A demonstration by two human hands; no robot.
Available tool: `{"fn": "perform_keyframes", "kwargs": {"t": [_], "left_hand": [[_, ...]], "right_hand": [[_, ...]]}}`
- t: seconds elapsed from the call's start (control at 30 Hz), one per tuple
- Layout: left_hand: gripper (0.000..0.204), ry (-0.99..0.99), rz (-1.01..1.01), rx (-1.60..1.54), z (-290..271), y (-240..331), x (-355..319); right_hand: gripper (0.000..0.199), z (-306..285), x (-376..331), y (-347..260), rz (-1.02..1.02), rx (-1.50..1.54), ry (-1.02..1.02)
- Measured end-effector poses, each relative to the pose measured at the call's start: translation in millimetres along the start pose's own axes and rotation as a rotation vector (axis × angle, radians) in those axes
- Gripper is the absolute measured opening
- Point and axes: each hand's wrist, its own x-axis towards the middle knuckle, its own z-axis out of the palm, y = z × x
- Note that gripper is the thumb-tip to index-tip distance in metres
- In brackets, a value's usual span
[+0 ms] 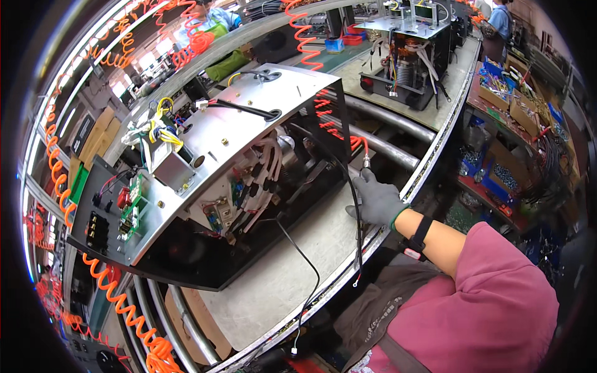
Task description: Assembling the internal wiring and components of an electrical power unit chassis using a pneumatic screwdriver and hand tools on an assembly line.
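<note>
My right hand (377,200), in a grey glove, is closed around a thin black cable (357,248) and a red wire with a metal end (365,159) at the table's near edge. The black cable hangs below the hand and ends in a small ring terminal. Both leads run from the open machine chassis (211,155), which lies tilted on its side just left of the hand. Its metal inner plate shows a transformer, coloured wiring and circuit boards. My left hand is out of sight.
The chassis rests on a grey board (280,273) over steel roller rails (385,118). A second open unit (407,56) stands farther along the line. Orange coiled air hoses (124,311) hang at left. Parts bins (504,93) fill the right shelf. Another person (500,18) works far off.
</note>
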Motion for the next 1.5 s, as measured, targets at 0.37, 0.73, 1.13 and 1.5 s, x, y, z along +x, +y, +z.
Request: {"fn": "perform_keyframes", "kwargs": {"t": [0.37,0.73,1.13,1.5], "left_hand": [[0.024,0.12,0.137,-0.076,-65,67,-25],[0.023,0.206,0.341,-0.277,-43,158,-28],[0.022,0.239,0.323,-0.466,26,226,-105],[0.013,-0.378,0.227,-0.47,124,324,-266]], "right_hand": [[0.101,13,7,-1,0.067,-0.068,-0.045],[0.036,36,36,91,0.134,1.254,0.051],[0.068,-74,-16,99,-0.464,0.309,1.099],[0.021,-99,-8,104,-0.181,1.856,0.18]]}}
